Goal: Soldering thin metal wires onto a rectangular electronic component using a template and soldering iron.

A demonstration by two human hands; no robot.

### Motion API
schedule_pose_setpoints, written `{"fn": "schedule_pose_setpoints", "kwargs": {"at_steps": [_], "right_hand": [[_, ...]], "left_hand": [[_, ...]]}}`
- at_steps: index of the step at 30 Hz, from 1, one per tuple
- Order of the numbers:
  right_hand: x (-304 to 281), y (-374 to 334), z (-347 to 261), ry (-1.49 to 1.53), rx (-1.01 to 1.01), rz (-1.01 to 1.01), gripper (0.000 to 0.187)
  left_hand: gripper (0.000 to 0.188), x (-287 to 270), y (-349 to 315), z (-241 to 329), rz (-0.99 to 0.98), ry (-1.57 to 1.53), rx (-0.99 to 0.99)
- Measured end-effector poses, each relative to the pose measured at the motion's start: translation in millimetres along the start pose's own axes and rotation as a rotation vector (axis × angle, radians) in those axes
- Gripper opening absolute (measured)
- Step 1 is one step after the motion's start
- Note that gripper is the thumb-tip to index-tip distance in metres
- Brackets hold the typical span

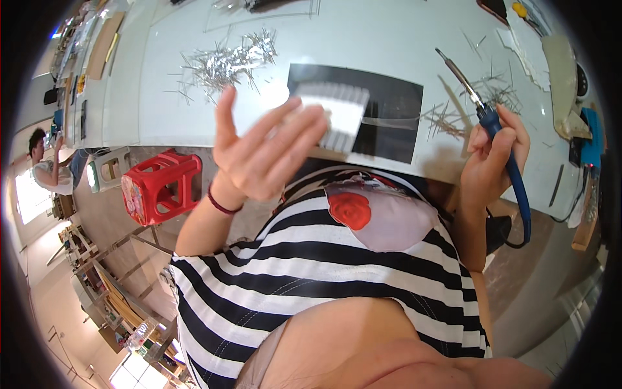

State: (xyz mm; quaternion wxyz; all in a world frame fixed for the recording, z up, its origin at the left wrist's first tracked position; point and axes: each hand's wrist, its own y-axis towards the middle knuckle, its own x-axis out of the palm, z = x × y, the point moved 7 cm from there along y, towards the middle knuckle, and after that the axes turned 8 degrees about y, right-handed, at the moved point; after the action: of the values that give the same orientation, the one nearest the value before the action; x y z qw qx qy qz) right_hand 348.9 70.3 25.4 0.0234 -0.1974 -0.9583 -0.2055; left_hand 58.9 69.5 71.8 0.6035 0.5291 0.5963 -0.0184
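The right hand (489, 148) gripped a soldering iron (487, 118), its tip (440, 52) best kept clear of the spread left hand (264, 150) and white piece (345, 117).

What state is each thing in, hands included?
Blue-handled, metal-tipped soldering iron: held, tip pointing forward; hot or cold, can't tell.
Right hand: curled around the iron.
White rectangular piece with spiky edges: blurred; held or loose, can't tell.
Left hand: open, fingers extended, blurred.
Black rectangular sheet: lying flat, partly hidden.
Left-side heap of thin silvery metal pins: loose, tangled.
Right-side thin metal pins: scattered.
Red plastic stool: upright.
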Motion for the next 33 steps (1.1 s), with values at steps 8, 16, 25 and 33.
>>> {"fn": "schedule_pose_setpoints", "kwargs": {"at_steps": [8, 16, 25, 33], "right_hand": [[-5, -7, 3, 0.067, -0.096, 0.016, 0.038], [-2, -17, -7, -0.022, -0.091, 0.025, 0.047], [12, -24, -25, -0.02, -0.066, -0.017, 0.054], [6, -21, -24, -0.013, -0.162, -0.063, 0.04]], "left_hand": [[0.03, 68, 77, -143, 0.201, 0.358, 0.115], [0.025, 108, 63, -155, 0.095, 0.392, 0.103], [0.047, 101, 99, -106, -0.02, 0.107, 0.141], [0.051, 171, 167, -66, -0.266, -0.11, 0.218]]}}
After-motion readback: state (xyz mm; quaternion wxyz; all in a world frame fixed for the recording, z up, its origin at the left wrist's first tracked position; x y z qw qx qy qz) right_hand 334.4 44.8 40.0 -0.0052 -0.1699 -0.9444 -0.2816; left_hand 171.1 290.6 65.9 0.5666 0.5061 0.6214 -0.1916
